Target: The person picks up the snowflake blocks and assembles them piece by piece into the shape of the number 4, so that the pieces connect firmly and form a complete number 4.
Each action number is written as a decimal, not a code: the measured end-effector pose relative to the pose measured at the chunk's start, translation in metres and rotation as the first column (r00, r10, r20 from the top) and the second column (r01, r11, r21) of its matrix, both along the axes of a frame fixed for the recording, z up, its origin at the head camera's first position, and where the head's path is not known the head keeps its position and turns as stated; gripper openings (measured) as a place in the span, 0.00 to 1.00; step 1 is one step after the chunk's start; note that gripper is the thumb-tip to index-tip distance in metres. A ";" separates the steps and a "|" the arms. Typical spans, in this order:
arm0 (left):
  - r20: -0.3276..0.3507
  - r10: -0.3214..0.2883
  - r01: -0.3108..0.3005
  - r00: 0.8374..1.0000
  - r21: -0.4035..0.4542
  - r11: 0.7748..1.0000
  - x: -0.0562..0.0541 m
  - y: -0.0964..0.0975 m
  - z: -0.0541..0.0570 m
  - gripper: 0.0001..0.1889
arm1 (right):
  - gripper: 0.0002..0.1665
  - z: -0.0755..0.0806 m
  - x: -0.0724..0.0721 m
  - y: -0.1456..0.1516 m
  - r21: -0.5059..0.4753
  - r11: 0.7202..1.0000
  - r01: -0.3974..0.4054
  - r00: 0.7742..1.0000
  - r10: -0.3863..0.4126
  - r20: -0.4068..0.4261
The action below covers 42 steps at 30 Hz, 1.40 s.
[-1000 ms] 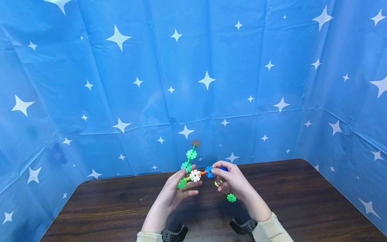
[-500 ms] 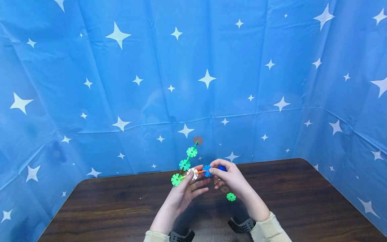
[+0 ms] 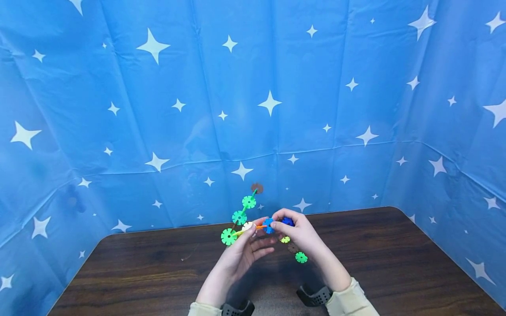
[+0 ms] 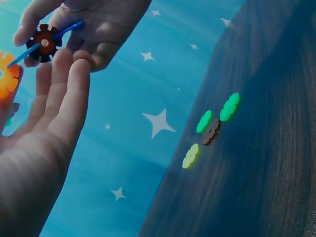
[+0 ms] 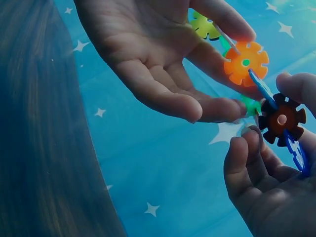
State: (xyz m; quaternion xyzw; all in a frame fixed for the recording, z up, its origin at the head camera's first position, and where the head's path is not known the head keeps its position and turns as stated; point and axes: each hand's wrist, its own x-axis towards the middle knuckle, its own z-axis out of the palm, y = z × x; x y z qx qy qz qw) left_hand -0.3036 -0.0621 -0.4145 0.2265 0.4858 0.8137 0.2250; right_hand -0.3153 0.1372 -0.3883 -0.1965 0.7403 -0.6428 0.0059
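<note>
Curtain (image 3: 294, 79): at 12 o'clock, folding round to 10 and 2, we see a thin blue sheet creased in long lines and printed with white four-pointed stars.
Table (image 3: 130, 272): below the curtain, dark brown, with streaky wood grain and rounded far corners.
Chain (image 3: 239, 217): held up off the table between both hands; we see flat, notched discs like small plastic cogs, slotted together so neighbours stand crosswise. From a green disc (image 3: 229, 237) at 11 o'clock of the left hand, one run climbs toward 1 o'clock to a brown disc (image 3: 257, 188); the other heads toward 3 through yellow, white, orange and blue.
Left hand (image 3: 239, 255): from 7 o'clock, thumb and forefinger pinch the white disc (image 3: 247, 226), the remaining fingers spread and gently bent.
Right hand (image 3: 301, 236): from 5 o'clock, thumb and forefinger pinch the chain beside the blue disc (image 3: 268, 226), the other fingers curled beneath.
Sleeves (image 3: 351, 303): pale, matte cloth, softly wrinkled.
Straps (image 3: 315, 296): black, curved, pierced with tiny holes.
Loose discs (image 4: 211, 131): lying on the wood at 5 o'clock of the blue disc; our left wrist view shows two green, one brown, one yellow.
</note>
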 end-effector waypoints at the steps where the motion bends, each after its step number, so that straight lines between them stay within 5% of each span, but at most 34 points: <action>1: -0.008 -0.019 0.019 1.000 -0.005 1.000 0.000 0.000 0.001 0.33 | 0.10 0.000 0.000 0.000 0.004 1.000 -0.001 1.000 0.001 -0.001; 7: -0.041 -0.090 0.090 0.995 0.012 0.996 0.002 0.000 0.002 0.33 | 0.11 -0.001 0.001 0.000 0.030 0.999 -0.026 1.000 0.027 -0.013; 18: 0.015 -0.012 0.011 1.000 0.071 0.997 0.003 0.000 0.002 0.28 | 0.13 -0.004 0.004 -0.010 0.130 0.992 0.004 0.993 0.012 -0.120; 26: -0.023 -0.009 0.011 1.000 0.091 0.996 0.005 0.002 0.002 0.21 | 0.17 -0.002 0.005 -0.012 0.052 0.999 0.000 0.993 0.007 -0.119; 33: -0.048 -0.003 0.008 0.999 0.099 0.995 0.005 0.003 0.004 0.20 | 0.31 0.002 0.008 -0.012 -0.036 0.998 -0.050 0.990 0.045 -0.136; 42: -0.075 0.018 -0.011 0.997 0.088 0.996 0.004 0.001 0.003 0.23 | 0.34 0.001 0.007 -0.012 -0.088 0.995 -0.043 0.992 0.032 -0.124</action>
